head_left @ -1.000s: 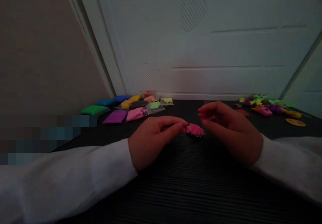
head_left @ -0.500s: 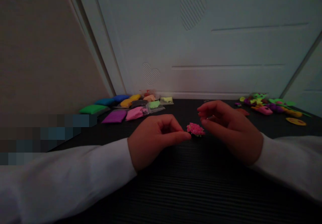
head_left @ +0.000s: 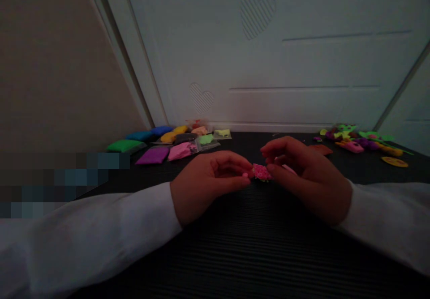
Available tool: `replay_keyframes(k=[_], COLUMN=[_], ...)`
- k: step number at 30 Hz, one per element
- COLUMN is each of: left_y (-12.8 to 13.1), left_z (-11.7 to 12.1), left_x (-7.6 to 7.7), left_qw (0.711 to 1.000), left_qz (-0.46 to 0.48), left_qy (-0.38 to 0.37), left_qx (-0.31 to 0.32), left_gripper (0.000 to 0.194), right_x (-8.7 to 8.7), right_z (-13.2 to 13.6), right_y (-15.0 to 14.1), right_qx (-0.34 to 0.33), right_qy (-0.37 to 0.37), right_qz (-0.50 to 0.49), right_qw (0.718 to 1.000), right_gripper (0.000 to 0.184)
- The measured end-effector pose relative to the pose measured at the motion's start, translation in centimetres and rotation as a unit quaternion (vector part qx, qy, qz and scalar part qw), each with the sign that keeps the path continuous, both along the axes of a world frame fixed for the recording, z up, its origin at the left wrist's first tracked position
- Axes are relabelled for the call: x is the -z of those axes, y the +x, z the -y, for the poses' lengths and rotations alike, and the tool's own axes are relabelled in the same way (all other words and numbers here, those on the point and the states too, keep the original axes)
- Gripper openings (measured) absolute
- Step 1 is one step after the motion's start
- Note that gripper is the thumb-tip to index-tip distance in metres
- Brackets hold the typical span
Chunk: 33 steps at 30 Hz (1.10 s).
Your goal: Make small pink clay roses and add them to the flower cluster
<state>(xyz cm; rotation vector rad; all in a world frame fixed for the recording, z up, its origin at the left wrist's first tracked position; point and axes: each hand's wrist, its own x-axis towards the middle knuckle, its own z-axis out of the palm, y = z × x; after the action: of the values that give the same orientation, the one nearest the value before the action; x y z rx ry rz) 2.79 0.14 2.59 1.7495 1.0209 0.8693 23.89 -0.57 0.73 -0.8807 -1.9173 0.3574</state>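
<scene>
Left hand: your left hand (head_left: 204,189) is part-closed, thumb and fingertips nearly together, with a small pink ball (head_left: 245,175) between them.
Right hand: your right hand (head_left: 307,180) is loosely curled, its thumb and index finger apart; a pale pink piece (head_left: 289,169) shows behind the thumb, but you can't tell whether it's gripped.
Pink flower cluster: the pink flower cluster (head_left: 261,172) is between your two hands, right by their fingertips, over the dark tabletop (head_left: 235,254).
Past your left hand: purple packet (head_left: 153,155), pink packet (head_left: 181,151) and green packet (head_left: 125,145).
Past your right hand: flat reddish piece (head_left: 321,149), with colourful shaped pieces (head_left: 351,146) and a yellow oval (head_left: 394,162) farther right.
</scene>
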Motion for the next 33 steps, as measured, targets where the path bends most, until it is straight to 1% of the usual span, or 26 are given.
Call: replay_keyframes(k=[3, 6, 10, 13, 16, 18, 21, 23, 25, 27, 30, 33], left_y=[0.0, -0.2, -0.3, -0.1, 0.0, 0.1, -0.1, -0.2, -0.3, -0.3, -0.2, 0.0], left_z=[0.2, 0.4, 0.5, 0.6, 0.6, 0.7, 0.5, 0.3, 0.1, -0.1, -0.1, 0.0], left_x=[-0.2, -0.6, -0.8, -0.7, -0.6, -0.6, -0.4, -0.1, 0.2, 0.4, 0.5, 0.4], left_qw=[1.0, 1.0, 1.0, 0.999, 0.997, 0.995, 0.995, 0.997, 0.998, 0.997, 0.994, 0.992], left_qz=[-0.008, -0.024, -0.026, -0.012, -0.004, -0.004, 0.0, 0.018, 0.047, 0.076, 0.101, 0.116], left_qy=[-0.001, 0.004, -0.006, -0.021, -0.037, -0.047, -0.04, -0.019, -0.003, -0.004, -0.018, -0.026], left_qx=[-0.001, 0.004, 0.017, 0.039, 0.07, 0.085, 0.088, 0.069, 0.035, 0.004, -0.024, -0.04], left_gripper=[0.015, 0.023, 0.028, 0.025, 0.019, 0.017, 0.018, 0.026, 0.037, 0.045, 0.048, 0.048], right_x=[0.0, 0.1, 0.3, 0.4, 0.3, 0.1, -0.2, -0.3, -0.2, -0.2, -0.1, 0.0], right_z=[-0.1, -0.1, 0.4, 0.7, 0.7, 0.8, 1.2, 1.7, 2.2, 2.7, 3.0, 3.2], right_y=[0.2, 0.4, 0.5, 0.4, 0.4, 0.4, 0.4, 0.4, 0.3, 0.2, 0.2, 0.3], right_qx=[-0.005, -0.011, -0.062, -0.095, -0.103, -0.105, -0.104, -0.104, -0.106, -0.107, -0.105, -0.102], right_qy=[0.025, 0.056, 0.118, 0.163, 0.183, 0.184, 0.173, 0.16, 0.137, 0.109, 0.085, 0.085], right_qz=[0.023, 0.051, 0.112, 0.147, 0.166, 0.175, 0.194, 0.216, 0.25, 0.286, 0.321, 0.328], right_qw=[0.999, 0.997, 0.985, 0.971, 0.964, 0.962, 0.96, 0.958, 0.953, 0.946, 0.937, 0.935], right_gripper=[0.018, 0.016, 0.016, 0.018, 0.011, 0.007, 0.009, 0.011, 0.013, 0.016, 0.019, 0.021])
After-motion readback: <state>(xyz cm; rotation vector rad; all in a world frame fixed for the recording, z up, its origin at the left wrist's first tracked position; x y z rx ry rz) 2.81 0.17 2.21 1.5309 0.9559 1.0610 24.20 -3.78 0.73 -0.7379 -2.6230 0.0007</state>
